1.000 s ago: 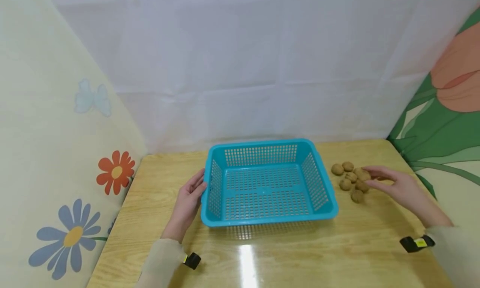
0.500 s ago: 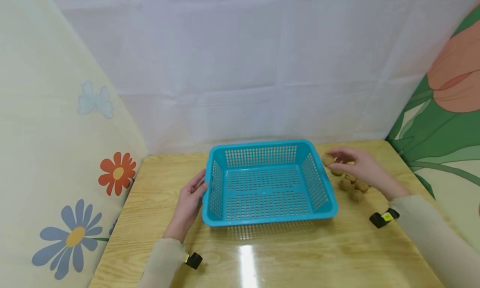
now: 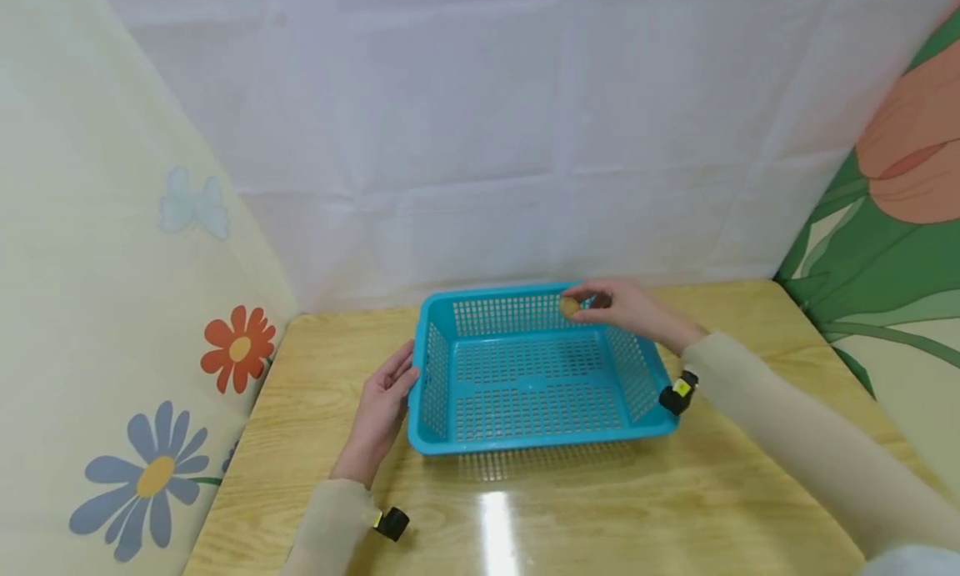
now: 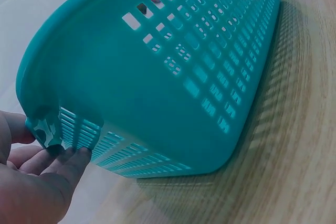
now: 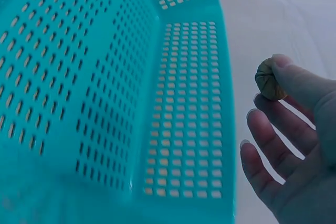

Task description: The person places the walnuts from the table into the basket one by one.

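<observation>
A blue plastic basket (image 3: 540,443) with perforated sides stands on the wooden table, nothing lying inside it. At its left end, my left hand (image 3: 377,418) grips the rim, thumb against the edge and fingers at the handle opening, as the left wrist view shows on the basket (image 4: 105,66). Over the basket's back right part, my right hand (image 3: 633,309) pinches a brown walnut (image 3: 570,308) between thumb and fingertips. The right wrist view shows this walnut (image 5: 269,80) above rim level, apart from the basket wall. My right forearm hides the place of the other walnuts.
The table (image 3: 465,526) extends in front of the basket and to both sides. A white cloth backdrop (image 3: 450,142) rises right behind it. Side panels with painted flowers (image 3: 153,476) border the table left and right. Small black cameras (image 3: 392,523) sit on both wrists.
My right hand has moved left from the walnut pile at the right, carrying one walnut over the basket. My left hand has stayed on the basket's left rim.
</observation>
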Demonstrator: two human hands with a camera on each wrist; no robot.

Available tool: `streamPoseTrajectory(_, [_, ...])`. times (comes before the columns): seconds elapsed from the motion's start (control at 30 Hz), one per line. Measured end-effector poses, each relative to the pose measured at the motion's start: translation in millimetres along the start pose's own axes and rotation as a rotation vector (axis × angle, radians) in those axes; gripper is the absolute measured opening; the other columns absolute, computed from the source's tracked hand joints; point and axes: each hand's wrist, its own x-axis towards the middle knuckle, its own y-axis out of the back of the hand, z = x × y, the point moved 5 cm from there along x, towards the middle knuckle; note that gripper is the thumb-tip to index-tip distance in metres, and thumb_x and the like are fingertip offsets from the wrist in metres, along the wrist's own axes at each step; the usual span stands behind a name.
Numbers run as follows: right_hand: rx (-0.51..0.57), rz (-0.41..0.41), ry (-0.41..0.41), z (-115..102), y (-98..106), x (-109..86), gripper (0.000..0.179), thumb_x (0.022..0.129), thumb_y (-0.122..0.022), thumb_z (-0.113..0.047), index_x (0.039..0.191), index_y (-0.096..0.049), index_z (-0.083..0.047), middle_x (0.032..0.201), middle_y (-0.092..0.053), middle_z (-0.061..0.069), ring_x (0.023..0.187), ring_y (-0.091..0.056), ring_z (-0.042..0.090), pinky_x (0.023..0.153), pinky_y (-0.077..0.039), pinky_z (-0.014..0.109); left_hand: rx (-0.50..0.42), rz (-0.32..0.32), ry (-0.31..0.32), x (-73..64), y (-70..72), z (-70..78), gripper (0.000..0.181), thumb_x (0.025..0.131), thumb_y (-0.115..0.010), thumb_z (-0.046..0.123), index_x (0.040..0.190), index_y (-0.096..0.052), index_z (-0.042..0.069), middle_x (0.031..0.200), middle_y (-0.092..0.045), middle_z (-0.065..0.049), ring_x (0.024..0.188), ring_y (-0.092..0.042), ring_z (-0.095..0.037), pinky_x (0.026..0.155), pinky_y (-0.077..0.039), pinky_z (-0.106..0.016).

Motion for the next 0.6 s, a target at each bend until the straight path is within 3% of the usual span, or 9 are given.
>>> streamPoseTrajectory(0.23, [0.092,-0.12,-0.012,-15.8,-45.1,42.1,0.048,0.097,-0.077,-0.02,0.14,-0.064,-0.005,0.128,-0.07,0.013,0.12,-0.064,0.032,0.1,-0.055,0.047,-0.007,0.0,0.007,2.3,0.0,1.5,0.054,0.109,-0.053,0.009,0.161,-0.038,0.007,0.162,-0.044,-0.014,0.125,-0.059,-0.001,0.101,-0.052,-0.021])
streamPoseTrajectory(0.43, [0.038,-0.214,0.039,-26.5,-91.8,69.0,0.044,0.097,-0.076,-0.021,0.136,-0.066,-0.004,0.123,-0.071,0.008,0.117,-0.065,0.027,0.098,-0.056,0.041,-0.033,-0.003,0.002,0.0,1.0,-0.3,0.054,0.109,-0.054,0.009,0.161,-0.038,0.006,0.161,-0.045,-0.015,0.125,-0.061,-0.002,0.101,-0.053,-0.022])
streamPoseTrajectory(0.6, [-0.029,-0.236,0.063,-28.6,-125.8,83.6,0.039,0.097,-0.077,-0.021,0.132,-0.069,-0.005,0.118,-0.073,0.007,0.115,-0.067,0.027,0.096,-0.056,0.039,-0.047,-0.002,-0.009,-1.5,1.0,-0.6,0.054,0.108,-0.055,0.008,0.16,-0.039,0.005,0.16,-0.045,-0.017,0.122,-0.062,-0.002,0.1,-0.054,-0.023])
